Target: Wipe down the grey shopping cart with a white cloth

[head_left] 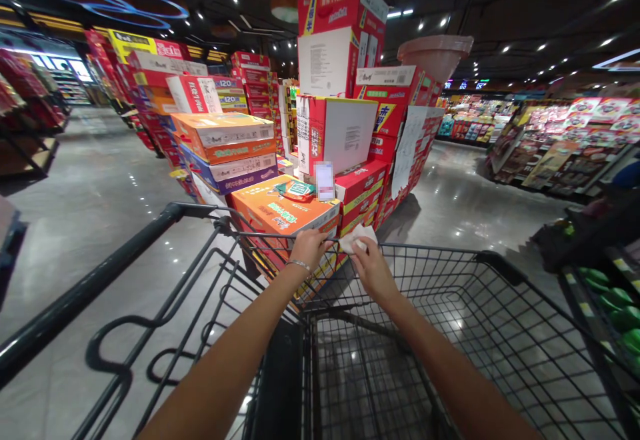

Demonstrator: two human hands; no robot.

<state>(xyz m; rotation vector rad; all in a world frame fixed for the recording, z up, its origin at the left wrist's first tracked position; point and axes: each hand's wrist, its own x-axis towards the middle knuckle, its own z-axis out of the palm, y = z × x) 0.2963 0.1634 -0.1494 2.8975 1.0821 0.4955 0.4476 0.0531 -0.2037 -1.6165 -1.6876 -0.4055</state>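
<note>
My left hand (309, 251), with a bracelet at its wrist, is closed around the far top rim of a black wire shopping cart (430, 251). Pinched in the fingers of my right hand (373, 268) is a crumpled white wipe (359, 235), held at that same rim. Just beyond the rim, an orange carton (265, 203) bears a green-and-orange wipes packet (296, 191). A phone (325, 182) with its screen blurred stands upright at that carton's right end.
Stacked red, white and orange cartons (345, 130) rise in front of the cart. More carton stacks (225, 130) stand to the left. Green watermelons (613, 307) lie on a rack at the right edge. Shiny floor (455, 173) runs along both sides toward lit shelves.
</note>
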